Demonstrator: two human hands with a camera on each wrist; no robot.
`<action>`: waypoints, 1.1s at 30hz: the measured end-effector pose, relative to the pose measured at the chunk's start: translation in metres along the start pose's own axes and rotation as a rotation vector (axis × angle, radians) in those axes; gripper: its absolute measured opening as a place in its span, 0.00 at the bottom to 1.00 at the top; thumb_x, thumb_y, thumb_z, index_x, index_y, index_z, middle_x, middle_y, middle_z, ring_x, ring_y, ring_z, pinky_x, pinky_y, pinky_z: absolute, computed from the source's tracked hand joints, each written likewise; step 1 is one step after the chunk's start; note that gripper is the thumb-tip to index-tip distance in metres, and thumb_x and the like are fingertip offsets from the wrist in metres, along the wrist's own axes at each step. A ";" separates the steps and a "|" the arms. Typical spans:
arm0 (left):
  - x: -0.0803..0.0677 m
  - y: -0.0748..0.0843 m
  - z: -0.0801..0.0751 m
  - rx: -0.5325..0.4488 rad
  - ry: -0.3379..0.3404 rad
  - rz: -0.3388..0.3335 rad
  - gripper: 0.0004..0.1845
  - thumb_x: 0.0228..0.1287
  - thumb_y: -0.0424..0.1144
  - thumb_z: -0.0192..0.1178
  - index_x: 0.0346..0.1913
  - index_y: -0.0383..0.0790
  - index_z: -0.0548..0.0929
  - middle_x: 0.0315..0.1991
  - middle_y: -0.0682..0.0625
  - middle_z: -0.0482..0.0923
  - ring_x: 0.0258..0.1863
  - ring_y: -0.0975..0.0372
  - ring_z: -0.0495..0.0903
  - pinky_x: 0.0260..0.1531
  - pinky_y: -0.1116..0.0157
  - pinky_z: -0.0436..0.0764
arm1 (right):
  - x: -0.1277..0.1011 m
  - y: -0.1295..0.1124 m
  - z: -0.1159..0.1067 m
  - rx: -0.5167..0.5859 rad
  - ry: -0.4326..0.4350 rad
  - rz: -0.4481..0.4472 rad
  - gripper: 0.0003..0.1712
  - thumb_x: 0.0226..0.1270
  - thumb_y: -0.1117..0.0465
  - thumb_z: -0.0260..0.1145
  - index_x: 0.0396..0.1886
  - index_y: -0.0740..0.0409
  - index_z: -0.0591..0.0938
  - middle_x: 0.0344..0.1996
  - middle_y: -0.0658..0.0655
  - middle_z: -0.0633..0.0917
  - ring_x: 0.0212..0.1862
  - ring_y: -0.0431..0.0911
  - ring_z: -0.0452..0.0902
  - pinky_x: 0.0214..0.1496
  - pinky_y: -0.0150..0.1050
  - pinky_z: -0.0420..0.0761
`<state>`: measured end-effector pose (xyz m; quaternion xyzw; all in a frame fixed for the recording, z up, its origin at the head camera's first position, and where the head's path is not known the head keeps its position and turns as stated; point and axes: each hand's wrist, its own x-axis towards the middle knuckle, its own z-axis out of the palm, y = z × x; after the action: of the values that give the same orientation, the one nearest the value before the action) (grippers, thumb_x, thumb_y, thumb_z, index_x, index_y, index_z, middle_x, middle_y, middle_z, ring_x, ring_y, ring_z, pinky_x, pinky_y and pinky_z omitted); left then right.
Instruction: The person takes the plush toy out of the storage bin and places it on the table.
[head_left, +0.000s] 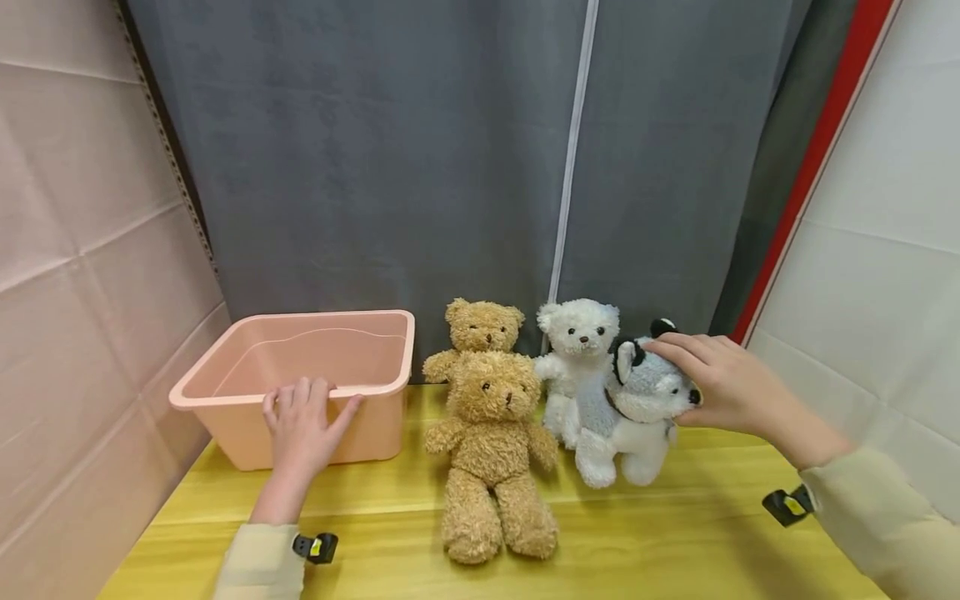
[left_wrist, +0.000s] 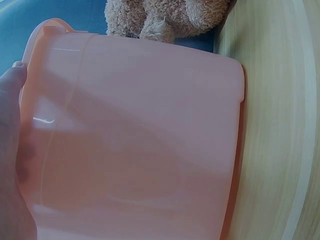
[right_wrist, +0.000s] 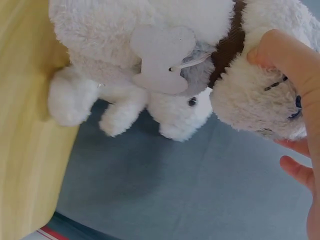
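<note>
The left hand [head_left: 302, 425] rested on the near rim of the pink plastic bin [head_left: 225, 367], fingers spread and nearly straight over the edge, thumb angled out along the front wall. In the left wrist view the thumb lay flat against the bin's outer wall [left_wrist: 140, 140]; no curl round the rim was visible. The bin stood at the left rear of the yellow wooden table [head_left: 675, 542], against the grey curtain [head_left: 375, 150].

The right hand [head_left: 731, 383] gripped the head of the grey-and-white husky plush [head_left: 637, 408], fingers curved over its crown and the thumb apparently pressed at the muzzle; the right wrist view showed a fingertip sunk into the fur of the head [right_wrist: 260, 100]. The husky sat upright on the table at the right end of the toy row, touching the white teddy bear [head_left: 576, 350] just behind and left of it. Two brown teddy bears sat beside these: the larger brown bear [head_left: 491, 450] in front, legs extended toward the viewer, and the smaller brown bear [head_left: 480, 327] directly behind it, close to the bin's right wall.
</note>
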<state>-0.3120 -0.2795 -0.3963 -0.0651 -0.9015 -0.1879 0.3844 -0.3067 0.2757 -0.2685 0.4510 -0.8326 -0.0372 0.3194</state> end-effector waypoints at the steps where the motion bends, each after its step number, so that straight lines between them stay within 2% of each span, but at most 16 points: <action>1: 0.000 0.000 0.000 -0.001 0.001 0.000 0.24 0.60 0.55 0.63 0.42 0.38 0.71 0.35 0.45 0.63 0.43 0.44 0.61 0.56 0.42 0.46 | -0.001 -0.002 0.003 -0.002 -0.010 -0.006 0.63 0.22 0.51 0.85 0.67 0.59 0.69 0.57 0.62 0.75 0.50 0.56 0.74 0.48 0.55 0.73; 6: -0.001 0.002 0.000 -0.008 -0.002 -0.003 0.23 0.60 0.55 0.64 0.41 0.38 0.71 0.34 0.46 0.63 0.42 0.45 0.61 0.56 0.42 0.46 | -0.011 -0.011 0.021 -0.010 -0.051 -0.033 0.64 0.21 0.46 0.85 0.66 0.59 0.70 0.58 0.62 0.75 0.50 0.56 0.75 0.47 0.54 0.74; 11: -0.001 0.002 0.000 -0.008 0.005 -0.004 0.24 0.59 0.54 0.64 0.41 0.37 0.71 0.34 0.45 0.63 0.42 0.45 0.61 0.56 0.41 0.46 | -0.021 -0.023 0.037 0.027 -0.092 0.018 0.64 0.23 0.49 0.84 0.68 0.59 0.68 0.61 0.61 0.73 0.53 0.53 0.73 0.49 0.52 0.74; 15: 0.000 0.000 -0.001 -0.004 0.007 -0.006 0.24 0.60 0.56 0.63 0.41 0.37 0.71 0.34 0.45 0.63 0.41 0.45 0.61 0.57 0.42 0.45 | -0.024 -0.026 0.039 0.042 -0.100 0.053 0.64 0.25 0.51 0.83 0.70 0.58 0.66 0.63 0.61 0.72 0.55 0.53 0.72 0.53 0.53 0.70; 22: 0.000 0.000 -0.001 -0.002 -0.013 -0.007 0.25 0.62 0.58 0.61 0.42 0.37 0.70 0.35 0.45 0.63 0.42 0.45 0.61 0.57 0.42 0.45 | -0.027 -0.027 0.040 0.061 -0.089 0.066 0.66 0.25 0.50 0.83 0.72 0.57 0.64 0.66 0.60 0.69 0.56 0.52 0.71 0.53 0.53 0.69; 28: -0.001 0.001 -0.002 0.002 -0.014 -0.009 0.25 0.62 0.57 0.61 0.43 0.37 0.70 0.35 0.45 0.63 0.43 0.44 0.61 0.57 0.42 0.45 | -0.027 -0.028 0.039 0.083 -0.072 0.076 0.64 0.34 0.38 0.81 0.73 0.52 0.64 0.68 0.59 0.67 0.57 0.53 0.72 0.51 0.54 0.72; 33: -0.001 0.001 -0.002 0.008 -0.015 -0.012 0.25 0.62 0.57 0.61 0.44 0.37 0.71 0.36 0.44 0.64 0.44 0.44 0.61 0.57 0.42 0.45 | -0.026 -0.028 0.037 0.128 -0.097 0.177 0.59 0.43 0.33 0.75 0.74 0.48 0.63 0.68 0.59 0.67 0.59 0.56 0.72 0.50 0.57 0.74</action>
<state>-0.3098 -0.2798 -0.3952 -0.0595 -0.9055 -0.1862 0.3767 -0.2973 0.2709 -0.3200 0.3930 -0.8842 0.0225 0.2514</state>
